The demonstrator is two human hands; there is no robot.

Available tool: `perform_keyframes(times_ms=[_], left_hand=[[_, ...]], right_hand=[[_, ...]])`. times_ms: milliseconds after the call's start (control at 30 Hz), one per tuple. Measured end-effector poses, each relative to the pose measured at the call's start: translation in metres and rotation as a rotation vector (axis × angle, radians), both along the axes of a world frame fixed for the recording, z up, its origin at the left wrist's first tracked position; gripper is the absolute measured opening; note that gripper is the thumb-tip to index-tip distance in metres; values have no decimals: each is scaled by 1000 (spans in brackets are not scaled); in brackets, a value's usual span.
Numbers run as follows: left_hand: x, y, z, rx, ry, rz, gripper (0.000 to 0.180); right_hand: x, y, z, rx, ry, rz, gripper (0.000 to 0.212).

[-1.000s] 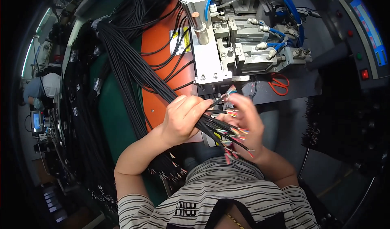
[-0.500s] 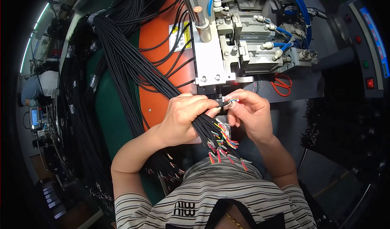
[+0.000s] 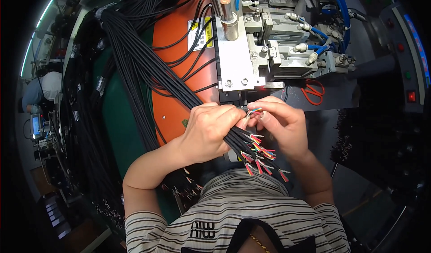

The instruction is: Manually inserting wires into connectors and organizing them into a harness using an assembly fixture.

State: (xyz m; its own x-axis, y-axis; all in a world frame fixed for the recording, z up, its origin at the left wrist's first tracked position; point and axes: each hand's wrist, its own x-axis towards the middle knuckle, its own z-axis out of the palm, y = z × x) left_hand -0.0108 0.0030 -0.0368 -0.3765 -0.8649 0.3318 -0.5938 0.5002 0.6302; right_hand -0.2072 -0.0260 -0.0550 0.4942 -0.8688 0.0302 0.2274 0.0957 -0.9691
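Note:
My left hand (image 3: 210, 128) is closed around a thick bundle of black cables (image 3: 173, 80). Below that hand the cable ends hang out, with red, yellow, blue and white stripped wires (image 3: 260, 156) fanned toward my shirt. Between the fingertips of both hands is one cable's end, its thin coloured wires (image 3: 256, 111) spread out. My right hand (image 3: 285, 123) pinches at these wires, thumb and index finger close together. Just beyond the fingertips stands the metal machine head (image 3: 237, 60). Part of the held cable is hidden by my left fingers.
A machine with pneumatic cylinders (image 3: 287, 37) and blue hoses (image 3: 345, 15) fills the far right. Red-handled scissors (image 3: 313, 92) lie on the dark bench. An orange plate (image 3: 173, 114) and green surface (image 3: 117, 123) are left, with more cables (image 3: 83, 118). A control panel (image 3: 411, 64) stands right; another person (image 3: 47, 87) is far left.
Both hands have shifted slightly right with the bundle, and its loose wire ends have swung right too. The wires at the fingertips now show more separated. The view has shifted slightly.

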Motion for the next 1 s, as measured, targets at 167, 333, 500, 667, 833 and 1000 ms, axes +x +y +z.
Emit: perform_keyframes(times_ms=[167, 333, 500, 667, 833, 1000], left_hand=[[4, -6, -2, -12, 102, -92, 12], [2, -5, -5, -26, 81, -64, 13], [-1, -4, -5, -11, 76, -21, 16], [1, -7, -7, 20, 101, -51, 18], [4, -10, -5, 113, 156, -97, 19], [-1, -2, -1, 39, -54, -54, 16]], right_hand=[[-5, -13, 1, 146, -38, 104, 17], [-4, -13, 0, -50, 56, 89, 17], [-3, -10, -4, -207, 146, 44, 17], [-5, -13, -7, -188, 76, 67, 16], [-4, -16, -6, -114, 38, 68, 13], [-3, -17, 4, -535, 450, 10, 7]])
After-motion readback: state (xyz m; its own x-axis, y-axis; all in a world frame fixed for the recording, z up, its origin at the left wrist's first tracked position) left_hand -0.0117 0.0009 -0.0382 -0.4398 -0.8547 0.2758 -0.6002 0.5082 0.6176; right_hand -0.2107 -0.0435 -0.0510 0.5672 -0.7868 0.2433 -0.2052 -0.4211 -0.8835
